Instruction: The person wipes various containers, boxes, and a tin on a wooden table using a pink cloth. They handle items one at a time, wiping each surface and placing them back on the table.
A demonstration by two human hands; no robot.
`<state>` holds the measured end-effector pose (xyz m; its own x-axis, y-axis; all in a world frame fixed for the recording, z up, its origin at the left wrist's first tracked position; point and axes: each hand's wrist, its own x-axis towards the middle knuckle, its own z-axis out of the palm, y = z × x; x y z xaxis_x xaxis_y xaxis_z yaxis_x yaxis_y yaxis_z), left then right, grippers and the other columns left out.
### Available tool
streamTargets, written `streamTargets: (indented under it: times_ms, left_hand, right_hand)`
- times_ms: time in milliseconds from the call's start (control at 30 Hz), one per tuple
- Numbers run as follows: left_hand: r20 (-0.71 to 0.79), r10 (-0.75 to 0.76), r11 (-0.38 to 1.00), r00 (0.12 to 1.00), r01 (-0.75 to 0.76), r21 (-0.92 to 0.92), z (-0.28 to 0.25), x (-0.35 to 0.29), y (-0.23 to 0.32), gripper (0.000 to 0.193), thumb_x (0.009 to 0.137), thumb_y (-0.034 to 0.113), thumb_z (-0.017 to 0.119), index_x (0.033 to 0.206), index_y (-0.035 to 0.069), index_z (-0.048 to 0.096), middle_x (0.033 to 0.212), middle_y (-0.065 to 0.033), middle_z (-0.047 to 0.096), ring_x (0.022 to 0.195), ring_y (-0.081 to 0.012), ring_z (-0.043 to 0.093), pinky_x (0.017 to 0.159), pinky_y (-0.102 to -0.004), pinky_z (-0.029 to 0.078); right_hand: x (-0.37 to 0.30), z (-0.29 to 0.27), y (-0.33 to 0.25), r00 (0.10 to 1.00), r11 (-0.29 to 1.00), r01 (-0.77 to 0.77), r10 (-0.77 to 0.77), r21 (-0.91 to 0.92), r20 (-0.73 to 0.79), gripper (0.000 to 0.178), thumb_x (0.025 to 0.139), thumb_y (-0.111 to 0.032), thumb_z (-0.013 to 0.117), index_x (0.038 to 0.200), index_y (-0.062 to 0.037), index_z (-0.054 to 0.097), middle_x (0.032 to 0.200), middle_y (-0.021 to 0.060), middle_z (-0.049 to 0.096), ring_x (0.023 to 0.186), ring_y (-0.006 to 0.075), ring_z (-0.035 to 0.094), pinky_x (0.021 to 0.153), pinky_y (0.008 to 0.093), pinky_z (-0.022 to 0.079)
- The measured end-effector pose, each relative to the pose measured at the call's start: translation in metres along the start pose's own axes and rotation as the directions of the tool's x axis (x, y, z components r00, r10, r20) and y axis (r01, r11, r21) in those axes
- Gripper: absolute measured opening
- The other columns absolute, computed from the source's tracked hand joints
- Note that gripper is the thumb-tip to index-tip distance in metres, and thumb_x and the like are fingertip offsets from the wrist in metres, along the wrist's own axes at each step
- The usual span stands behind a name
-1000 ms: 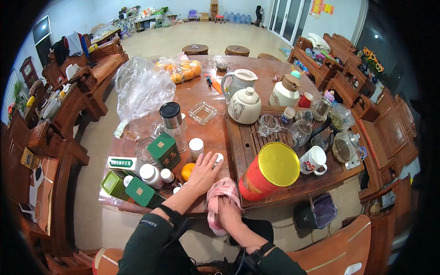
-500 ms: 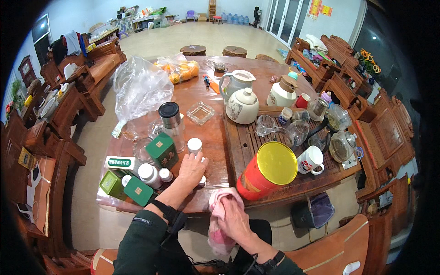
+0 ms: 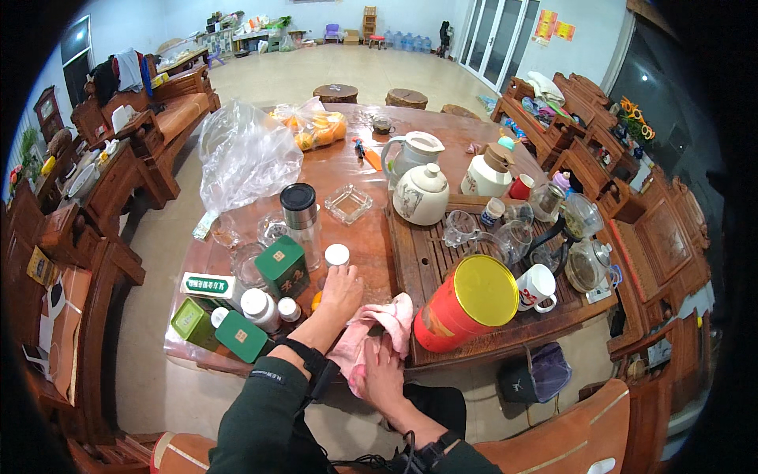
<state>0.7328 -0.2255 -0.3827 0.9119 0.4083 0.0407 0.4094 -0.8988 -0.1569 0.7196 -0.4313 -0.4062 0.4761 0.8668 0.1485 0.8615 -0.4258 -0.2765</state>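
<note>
My right hand [image 3: 381,370] is closed on a pink cloth [image 3: 397,315], which it presses at the table's near edge. My left hand [image 3: 343,291] reaches down over the tabletop with its fingers curled; whatever they hold is hidden beneath them. Just beyond the fingertips stands a white-capped bottle [image 3: 337,255]. A small orange thing [image 3: 317,301] peeks out beside the left hand. Left of that forearm are white bottles [image 3: 260,309] and green tins [image 3: 282,267]. A tall red canister with a yellow lid [image 3: 483,291] stands right of the cloth.
A slatted wooden tea tray [image 3: 430,265] bears a teapot [image 3: 421,194], glass pots and a white mug [image 3: 536,287]. Farther back are a glass ashtray [image 3: 348,204], a steel-topped tumbler [image 3: 299,207], a clear plastic bag [image 3: 246,158] and bagged oranges [image 3: 324,130]. A bin [image 3: 537,374] stands below.
My right hand has brought the pink cloth up and left onto the table edge, close to my left hand. My left hand has shifted slightly right, and the orange thing now shows beside it.
</note>
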Motion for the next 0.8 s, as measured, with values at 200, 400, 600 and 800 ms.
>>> streamTargets:
  times_ms: [200,400,600,800]
  left_hand:
    - [-0.172,0.173,0.980,0.970,-0.187,-0.069,0.001,-0.031,0.003,0.039,0.078,0.023,0.063,0.114,0.011,0.061,0.136,-0.0109,0.046,0.128,-0.0302,0.038,0.103,-0.0487,0.031]
    - [0.055,0.223,0.971,0.973,-0.216,-0.106,-0.011,-0.046,0.001,0.048,0.077,0.039,0.064,0.114,0.009,0.065,0.136,-0.0096,0.046,0.137,-0.0308,0.028,0.112,-0.0571,0.015]
    - [-0.056,0.211,0.968,0.976,-0.217,-0.126,-0.006,-0.045,0.007,0.041,0.084,0.034,0.057,0.117,0.010,0.064,0.134,-0.0122,0.048,0.135,-0.0343,0.030,0.110,-0.0577,0.019]
    - [-0.057,0.215,0.975,0.975,-0.218,-0.049,0.006,-0.052,0.006,0.043,0.087,0.021,0.047,0.123,0.001,0.058,0.141,-0.0190,0.041,0.136,-0.0357,0.030,0.110,-0.0521,0.022]
  right_hand:
    - [0.032,0.016,0.026,0.957,0.789,-0.256,0.287,0.559,0.033,0.043,0.080,-0.002,0.047,0.123,-0.0006,0.044,0.121,0.0291,0.050,0.105,0.0469,0.052,0.093,0.0499,0.041]
    - [0.027,0.015,0.014,0.966,0.962,-0.141,0.185,0.232,-0.178,0.053,0.084,-0.005,0.049,0.137,-0.0069,0.039,0.132,0.0248,0.043,0.121,0.0417,0.043,0.098,0.0482,0.040]
    - [0.076,0.034,0.027,0.941,0.877,-0.233,0.312,0.419,-0.129,0.041,0.087,-0.006,0.046,0.128,-0.0051,0.047,0.111,0.0279,0.057,0.096,0.0433,0.059,0.080,0.0508,0.047]
    - [0.149,0.048,0.035,0.923,0.879,-0.367,0.385,0.304,-0.001,0.054,0.089,-0.032,0.053,0.134,-0.0085,0.034,0.125,0.0298,0.049,0.106,0.0465,0.054,0.085,0.0528,0.047]
